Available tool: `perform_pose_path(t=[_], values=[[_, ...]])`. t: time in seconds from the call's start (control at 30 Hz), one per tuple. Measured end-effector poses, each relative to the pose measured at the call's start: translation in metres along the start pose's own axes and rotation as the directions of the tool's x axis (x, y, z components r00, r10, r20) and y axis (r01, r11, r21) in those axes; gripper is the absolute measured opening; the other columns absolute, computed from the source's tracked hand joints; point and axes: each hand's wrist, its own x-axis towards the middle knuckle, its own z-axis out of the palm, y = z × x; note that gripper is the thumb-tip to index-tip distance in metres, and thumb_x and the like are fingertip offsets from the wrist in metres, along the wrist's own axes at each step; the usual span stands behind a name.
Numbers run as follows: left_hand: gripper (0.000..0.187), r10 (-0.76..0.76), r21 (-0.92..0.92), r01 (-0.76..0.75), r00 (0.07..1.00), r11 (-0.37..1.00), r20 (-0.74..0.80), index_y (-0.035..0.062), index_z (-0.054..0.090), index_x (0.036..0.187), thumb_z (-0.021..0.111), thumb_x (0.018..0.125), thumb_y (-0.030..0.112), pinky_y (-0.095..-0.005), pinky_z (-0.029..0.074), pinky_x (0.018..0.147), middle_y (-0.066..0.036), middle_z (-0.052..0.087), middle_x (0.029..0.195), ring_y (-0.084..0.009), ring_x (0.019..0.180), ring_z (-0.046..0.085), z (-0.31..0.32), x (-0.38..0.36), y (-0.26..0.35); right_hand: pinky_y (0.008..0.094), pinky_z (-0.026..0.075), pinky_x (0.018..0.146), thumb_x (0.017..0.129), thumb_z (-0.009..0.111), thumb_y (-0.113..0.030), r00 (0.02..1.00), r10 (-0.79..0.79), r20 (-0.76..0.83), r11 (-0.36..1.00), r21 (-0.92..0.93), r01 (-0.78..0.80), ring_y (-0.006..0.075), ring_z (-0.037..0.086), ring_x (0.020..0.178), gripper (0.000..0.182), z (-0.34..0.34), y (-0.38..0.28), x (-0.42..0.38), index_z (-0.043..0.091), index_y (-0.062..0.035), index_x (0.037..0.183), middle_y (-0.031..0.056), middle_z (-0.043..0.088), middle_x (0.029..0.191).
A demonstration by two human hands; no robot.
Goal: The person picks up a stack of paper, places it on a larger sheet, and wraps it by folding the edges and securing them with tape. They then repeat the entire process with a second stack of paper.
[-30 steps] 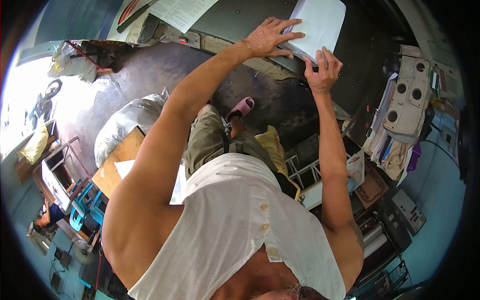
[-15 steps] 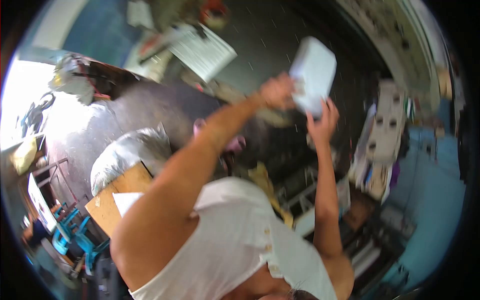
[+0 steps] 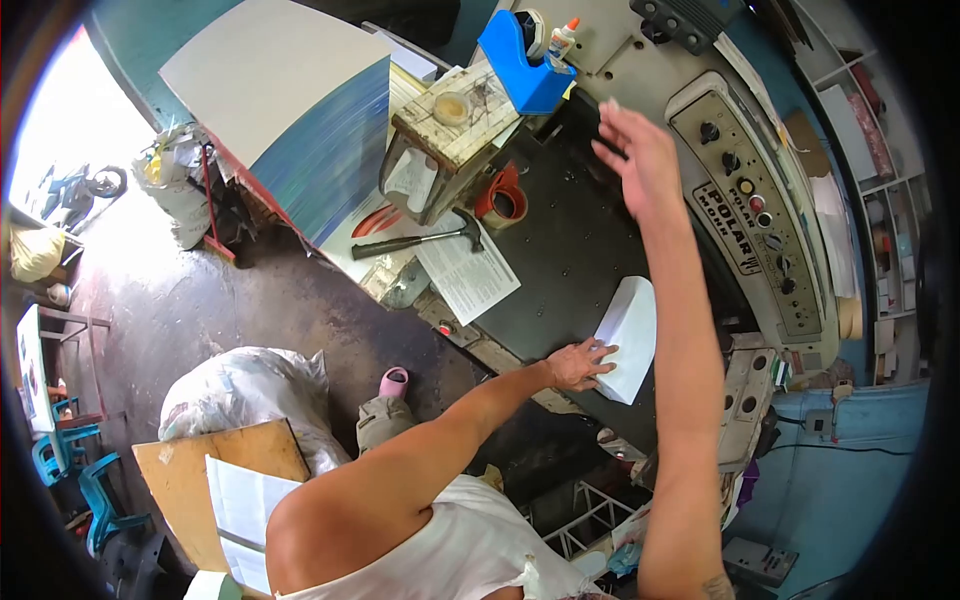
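Observation:
A stack of white paper [image 3: 629, 340] lies on the dark bed of the cutting machine [image 3: 560, 270]. My left hand [image 3: 578, 365] rests on its left side, fingers spread against the paper. My right hand [image 3: 642, 160] is raised above the far part of the bed, close to the control panel [image 3: 742, 200]. It is empty, with the fingers stretched out. The panel bears knobs and the words "POLAR MOHR".
Left of the bed are a hammer [image 3: 425, 238], a printed sheet [image 3: 470, 275] and a red tape roll [image 3: 502, 200]. Behind them stand a worn wooden block [image 3: 470, 110], a blue tape dispenser [image 3: 525, 70] and a glue bottle [image 3: 563, 38]. A filled plastic sack [image 3: 250, 400] sits on the floor.
Both hands were on the paper stack half a second ago. Now it lies nearer on the bed under my left hand, while my right hand has let go and moved away forward.

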Motion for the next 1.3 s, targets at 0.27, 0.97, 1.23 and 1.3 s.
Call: perform_pose_path(t=[0.27, 0.97, 1.23, 1.3], values=[[0.054, -0.027, -0.024, 0.029, 0.996, 0.999, 0.086, 0.0209, 0.050, 0.141, 0.065, 0.092, 0.036, -0.0513, 0.058, 0.092, -0.011, 0.029, 0.159, -0.0396, 0.138, 0.036, -0.020, -0.002, 0.007, 0.0367, 0.050, 0.083, 0.081, 0.081, -0.023, 0.955, 0.270, 0.124, 0.940, -0.248, -0.234, 0.0162, 0.056, 0.092, 0.028, 0.037, -0.026, 0.096, 0.065, -0.0083, 0.099, 0.0041, 0.060, 0.100], [0.055, -0.007, -0.018, 0.008, 0.998, 1.000, 0.064, 0.0204, 0.050, 0.141, 0.064, 0.091, 0.036, -0.0555, 0.059, 0.088, -0.011, 0.029, 0.159, -0.0396, 0.138, 0.035, -0.013, -0.001, 0.001, 0.0350, 0.047, 0.060, 0.081, 0.074, -0.002, 0.917, 0.383, -0.110, 0.912, -0.114, -0.394, 0.0122, 0.053, 0.055, 0.013, 0.047, 0.024, 0.072, 0.063, -0.0077, 0.078, 0.0015, 0.058, 0.067], [0.058, -0.016, 0.029, 0.016, 1.000, 0.999, 0.005, 0.0257, 0.053, 0.139, 0.070, 0.084, 0.037, -0.0465, 0.062, 0.077, -0.006, 0.039, 0.153, -0.0378, 0.123, 0.049, -0.002, 0.000, -0.003, 0.0264, 0.044, 0.060, 0.089, 0.069, -0.004, 0.976, -0.148, 0.160, 0.743, -0.633, 0.216, 0.0060, 0.051, 0.064, 0.012, -0.011, 0.017, -0.040, 0.067, -0.0021, 0.100, -0.0029, 0.058, 0.072], [0.056, 0.010, 0.036, -0.009, 0.999, 0.999, -0.039, 0.0268, 0.052, 0.140, 0.068, 0.087, 0.036, -0.0472, 0.061, 0.084, -0.005, 0.038, 0.154, -0.0355, 0.128, 0.047, -0.002, -0.002, -0.004, 0.0237, 0.043, 0.060, 0.089, 0.068, -0.002, 0.939, -0.196, 0.283, 0.611, -0.714, 0.343, 0.0048, 0.052, 0.066, 0.017, -0.040, 0.016, -0.092, 0.068, 0.0005, 0.106, -0.0023, 0.060, 0.074]])
